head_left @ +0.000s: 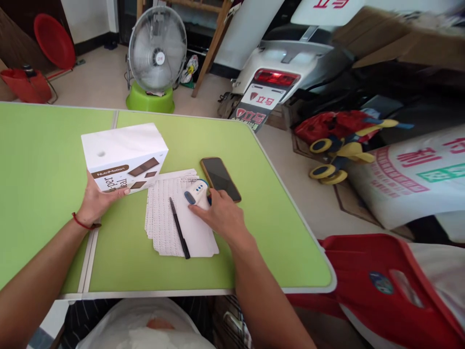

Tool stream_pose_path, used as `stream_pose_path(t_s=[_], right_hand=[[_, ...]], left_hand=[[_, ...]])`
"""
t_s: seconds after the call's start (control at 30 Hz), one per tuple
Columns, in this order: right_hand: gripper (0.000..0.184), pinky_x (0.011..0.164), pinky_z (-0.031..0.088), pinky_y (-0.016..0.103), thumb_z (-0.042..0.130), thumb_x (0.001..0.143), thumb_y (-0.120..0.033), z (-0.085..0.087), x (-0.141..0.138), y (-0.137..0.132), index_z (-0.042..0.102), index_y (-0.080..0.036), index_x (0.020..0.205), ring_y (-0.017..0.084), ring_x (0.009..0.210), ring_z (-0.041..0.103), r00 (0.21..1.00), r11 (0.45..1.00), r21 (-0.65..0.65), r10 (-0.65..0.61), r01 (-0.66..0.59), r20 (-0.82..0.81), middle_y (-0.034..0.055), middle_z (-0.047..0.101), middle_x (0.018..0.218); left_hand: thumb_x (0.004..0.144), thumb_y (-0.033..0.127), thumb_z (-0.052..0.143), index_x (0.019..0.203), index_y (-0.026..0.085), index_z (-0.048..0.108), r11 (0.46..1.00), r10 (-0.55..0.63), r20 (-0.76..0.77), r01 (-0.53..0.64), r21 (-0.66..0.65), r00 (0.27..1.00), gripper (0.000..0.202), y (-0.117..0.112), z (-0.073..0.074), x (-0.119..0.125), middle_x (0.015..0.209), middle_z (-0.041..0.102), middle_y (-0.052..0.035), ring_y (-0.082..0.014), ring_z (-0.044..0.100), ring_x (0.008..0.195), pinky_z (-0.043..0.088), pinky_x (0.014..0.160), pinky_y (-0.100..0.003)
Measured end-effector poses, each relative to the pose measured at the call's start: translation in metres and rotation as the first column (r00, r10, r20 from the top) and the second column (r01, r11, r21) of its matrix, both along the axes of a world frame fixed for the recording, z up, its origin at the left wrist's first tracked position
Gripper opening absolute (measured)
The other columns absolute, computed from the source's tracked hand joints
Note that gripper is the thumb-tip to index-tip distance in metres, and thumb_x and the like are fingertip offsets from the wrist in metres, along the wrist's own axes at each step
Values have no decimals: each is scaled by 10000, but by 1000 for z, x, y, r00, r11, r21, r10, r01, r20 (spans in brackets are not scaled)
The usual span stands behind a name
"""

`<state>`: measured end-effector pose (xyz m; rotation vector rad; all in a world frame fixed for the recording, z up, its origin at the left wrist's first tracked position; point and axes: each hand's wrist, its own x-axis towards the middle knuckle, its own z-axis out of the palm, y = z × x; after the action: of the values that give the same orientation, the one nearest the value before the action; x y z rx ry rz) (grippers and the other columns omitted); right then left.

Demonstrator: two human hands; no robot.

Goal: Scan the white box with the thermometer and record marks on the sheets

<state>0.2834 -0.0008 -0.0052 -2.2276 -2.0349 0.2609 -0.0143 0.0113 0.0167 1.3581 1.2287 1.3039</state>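
Observation:
On the left, a white box [125,145] printed "NutriMotion" with brown bars stands on the green table [138,271]. My left hand [99,198] grips its lower front edge, the thumb along the front and the other fingers hidden behind. My right hand [224,213] is closed around the handle of a white and blue infrared thermometer [198,193], over a stack of handwritten paper sheets [163,223]. Across the sheets lies a black pen [179,228]. Just beyond my right hand, a dark phone [220,178] in a yellowish case lies flat.
Beyond the table stand a floor fan [158,51] on a green stool [150,102] and a white scooter [279,63]. A red chair [374,271] is at the right, near a toy tricycle [337,155] and a large printed sack [417,174]. A metal seam [88,261] crosses the tabletop.

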Motion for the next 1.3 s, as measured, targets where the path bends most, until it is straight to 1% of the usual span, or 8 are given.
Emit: stream_pose_path(t_s=[0.23,0.43,0.6,0.7,0.83,0.9,1.0,1.3], right_hand=[[416,715,463,346,592,831,-512,6,5,1,626,-166,1061,281,933,652,998,988,-139,57,-61,-37,131,623,1076],[347,718,468,345,640,792,-416,5,8,5,633,-155,1021,279,924,650,992,993,-105,49,-61,-114,133,647,1037],[426,675,484,364,672,721,-431,43,-1,-21,591,-177,1054,278,855,639,931,989,139,96,-50,-353,121,670,975],[480,581,473,334,738,656,-441,64,-20,-49,561,-203,1033,225,713,610,721,978,199,96,59,-687,75,666,864],[479,463,393,286,726,658,-555,64,-65,-75,572,-234,980,130,501,470,7,994,94,95,-57,-995,-26,545,648],[447,450,365,273,762,629,-503,59,-88,-78,583,-231,936,95,458,410,-194,995,-15,-34,-102,-980,-43,517,630],[327,480,369,278,755,624,-364,59,-109,-72,598,-210,867,95,473,427,-245,981,-123,-158,-152,-956,-36,532,626],[120,519,353,271,642,618,-211,56,-121,-55,539,-200,678,98,497,446,-237,988,-106,-131,-116,-963,-52,505,551]], left_hand=[[547,361,911,1073,153,502,998,62,-64,-62,7,996,698,5,-18,-16,1093,651,-121,-327,613,1099,485,970,-518],[548,402,905,1166,150,473,991,135,-161,-133,22,978,795,0,-14,-20,1155,632,-136,-334,615,1081,518,900,-495],[653,435,842,1115,149,543,992,-97,18,98,-78,995,620,-12,-3,-3,1167,646,-142,-357,623,1061,524,889,-533],[701,449,802,1120,163,558,968,-239,64,243,-61,969,563,-17,0,6,1158,658,-129,-380,603,1111,509,923,-562],[714,459,791,1175,161,535,950,-294,62,299,-91,954,605,-18,-3,8,1100,673,-131,-389,602,1112,496,927,-569],[706,470,795,1153,145,539,948,-291,39,294,-118,956,609,-18,-5,6,1107,666,-144,-380,613,1081,491,920,-564],[690,481,803,1143,124,532,944,-300,17,299,-140,954,637,-16,-5,4,1120,653,-160,-356,622,1042,493,904,-539],[713,460,802,1166,129,519,935,-324,62,329,-134,944,628,-14,-7,7,1161,640,-158,-342,618,1065,495,915,-509]])
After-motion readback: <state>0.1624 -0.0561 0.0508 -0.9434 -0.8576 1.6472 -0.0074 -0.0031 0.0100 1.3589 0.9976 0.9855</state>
